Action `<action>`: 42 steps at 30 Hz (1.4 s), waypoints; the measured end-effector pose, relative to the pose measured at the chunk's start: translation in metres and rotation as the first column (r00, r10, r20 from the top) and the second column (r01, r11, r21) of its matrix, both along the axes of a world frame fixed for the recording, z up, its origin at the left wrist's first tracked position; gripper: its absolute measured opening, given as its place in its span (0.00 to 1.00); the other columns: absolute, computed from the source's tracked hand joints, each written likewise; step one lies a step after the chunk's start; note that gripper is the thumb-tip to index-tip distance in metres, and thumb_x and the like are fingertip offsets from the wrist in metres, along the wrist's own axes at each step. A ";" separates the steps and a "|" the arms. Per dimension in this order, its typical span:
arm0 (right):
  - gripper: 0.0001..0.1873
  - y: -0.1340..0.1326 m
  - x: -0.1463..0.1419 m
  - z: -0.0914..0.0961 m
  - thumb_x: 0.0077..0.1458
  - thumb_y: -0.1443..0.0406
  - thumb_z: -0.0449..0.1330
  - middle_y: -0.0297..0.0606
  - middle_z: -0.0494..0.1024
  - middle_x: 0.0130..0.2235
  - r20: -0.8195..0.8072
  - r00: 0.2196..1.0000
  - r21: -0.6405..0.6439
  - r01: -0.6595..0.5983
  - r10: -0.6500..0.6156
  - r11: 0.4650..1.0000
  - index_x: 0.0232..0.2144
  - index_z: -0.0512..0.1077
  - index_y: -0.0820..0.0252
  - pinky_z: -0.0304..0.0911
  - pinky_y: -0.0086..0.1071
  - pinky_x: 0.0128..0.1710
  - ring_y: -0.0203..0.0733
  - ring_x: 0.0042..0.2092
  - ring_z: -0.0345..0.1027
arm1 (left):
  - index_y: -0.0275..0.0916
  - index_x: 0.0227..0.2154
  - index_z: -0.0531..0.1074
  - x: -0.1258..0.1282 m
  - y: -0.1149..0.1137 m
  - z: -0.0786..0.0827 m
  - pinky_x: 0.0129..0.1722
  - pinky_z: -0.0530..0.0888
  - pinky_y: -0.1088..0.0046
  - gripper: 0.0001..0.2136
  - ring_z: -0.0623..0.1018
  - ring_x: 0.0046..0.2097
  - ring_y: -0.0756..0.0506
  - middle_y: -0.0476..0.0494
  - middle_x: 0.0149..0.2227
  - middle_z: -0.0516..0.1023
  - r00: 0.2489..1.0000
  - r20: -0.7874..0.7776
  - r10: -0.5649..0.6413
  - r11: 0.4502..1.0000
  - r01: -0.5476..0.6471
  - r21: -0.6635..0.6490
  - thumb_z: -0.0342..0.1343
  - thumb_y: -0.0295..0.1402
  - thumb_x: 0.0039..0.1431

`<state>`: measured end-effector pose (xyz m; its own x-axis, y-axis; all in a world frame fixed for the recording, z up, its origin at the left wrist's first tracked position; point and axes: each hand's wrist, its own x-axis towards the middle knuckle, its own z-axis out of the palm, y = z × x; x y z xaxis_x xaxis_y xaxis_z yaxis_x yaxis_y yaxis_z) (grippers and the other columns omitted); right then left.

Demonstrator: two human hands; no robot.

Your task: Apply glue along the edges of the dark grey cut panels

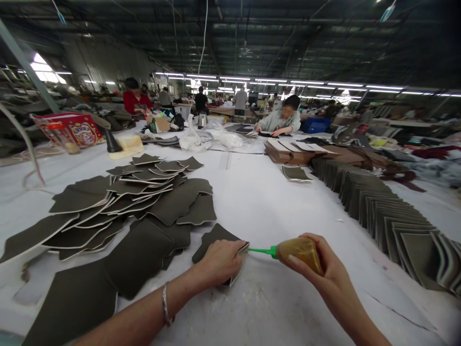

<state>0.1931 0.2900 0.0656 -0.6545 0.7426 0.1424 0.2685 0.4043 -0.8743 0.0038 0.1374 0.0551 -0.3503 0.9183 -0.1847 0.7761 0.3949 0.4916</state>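
My left hand (220,261) is closed on a dark olive padded panel (207,240) lying on the white table. Its index finger reaches along the panel's right corner, where the pale underside of an edge shows. In my right hand (326,259) is a squeeze bottle (299,254) of amber liquid, held on its side. The bottle's thin green nozzle (262,250) points left, its tip at or very near that corner; whether they touch I cannot tell. Left of my hands spreads a loose pile of similar panels (140,245), with pale edges.
Along the right runs a long row of overlapping panels (378,211). One small stack of panels (296,173) lies near brown stacked pieces (279,153). Across the table a co-worker (284,117) handles pieces. Clear plastic (212,137) and a red patterned bag (84,129) sit farther back.
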 end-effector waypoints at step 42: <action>0.27 0.008 -0.006 -0.022 0.48 0.45 0.63 0.34 0.74 0.35 0.003 0.997 -0.018 0.077 -0.077 0.997 0.43 0.64 0.53 0.63 0.42 0.38 0.51 0.38 0.69 | 0.48 0.53 0.68 0.005 0.000 -0.009 0.38 0.70 0.68 0.23 0.77 0.41 0.42 0.46 0.42 0.75 0.998 -0.067 0.016 0.998 -0.012 0.059 0.44 0.29 0.55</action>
<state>0.1869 0.2978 0.0434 -0.5959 0.7930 0.1266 0.3002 0.3662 -0.8808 0.0091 0.1377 0.0466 -0.3729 0.9218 -0.1059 0.8031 0.3778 0.4607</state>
